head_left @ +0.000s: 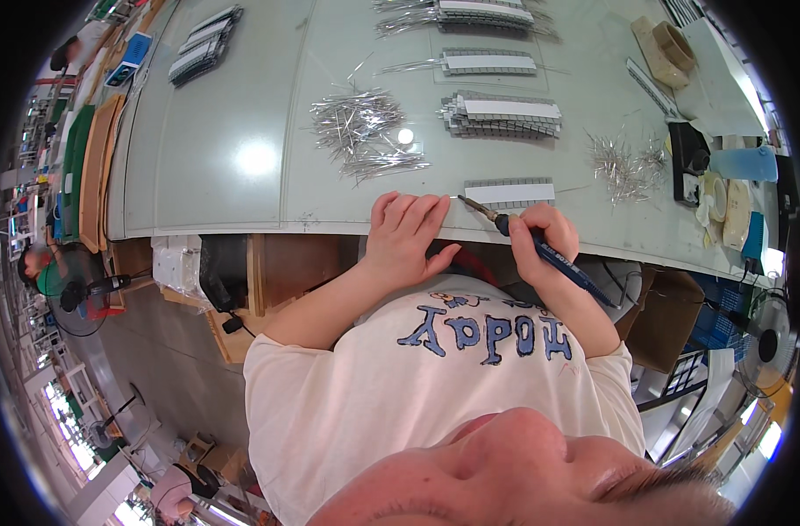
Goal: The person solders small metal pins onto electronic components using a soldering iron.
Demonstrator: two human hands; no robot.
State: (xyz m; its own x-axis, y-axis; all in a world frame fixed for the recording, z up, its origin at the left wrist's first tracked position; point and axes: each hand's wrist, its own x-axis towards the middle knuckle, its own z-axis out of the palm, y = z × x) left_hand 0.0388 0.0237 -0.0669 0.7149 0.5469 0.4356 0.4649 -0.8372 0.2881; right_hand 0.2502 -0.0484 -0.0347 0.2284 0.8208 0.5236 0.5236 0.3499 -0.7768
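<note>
While grasping blue soldering iron (575, 274) w/ fingers of R hand (543, 241), aiming tip (475, 206) just beside L end of grey-and-white strip (509, 191), lying nr front edge of desk (229, 197). Resting L hand (407, 232) at edge; can't tell if fingers pinching anything. Facing wire pile (356, 127) beyond.

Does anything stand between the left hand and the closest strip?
Yes: the iron. Held in the right hand, it points its tip into the narrow gap between the left hand and the left end of the strip.
</note>
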